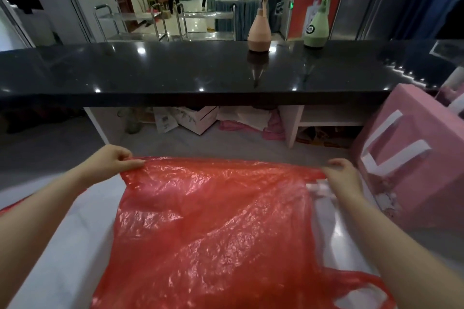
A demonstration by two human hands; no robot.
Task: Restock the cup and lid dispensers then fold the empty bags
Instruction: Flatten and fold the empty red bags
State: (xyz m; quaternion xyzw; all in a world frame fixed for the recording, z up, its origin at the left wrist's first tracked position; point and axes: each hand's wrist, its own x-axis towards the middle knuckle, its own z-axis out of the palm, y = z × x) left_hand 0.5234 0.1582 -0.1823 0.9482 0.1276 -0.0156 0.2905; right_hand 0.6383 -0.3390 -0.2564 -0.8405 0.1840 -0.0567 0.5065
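Note:
A red translucent plastic bag point(213, 223) lies spread flat on the pale work surface point(75, 246) in front of me, its handle loops at the near right. My left hand point(110, 162) pinches the bag's far left corner between thumb and fingers. My right hand point(341, 178) grips the far right corner, fingers curled over the edge. Both hands hold the far edge stretched straight across. No cup or lid dispenser is in view.
A pink gift bag point(411, 158) with white handles leans at the right. Behind the work surface runs a raised black counter point(175, 70) bearing a pink bottle point(259, 30) and a green bottle point(316, 25). Boxes and pink cloth lie under the counter. People stand far off.

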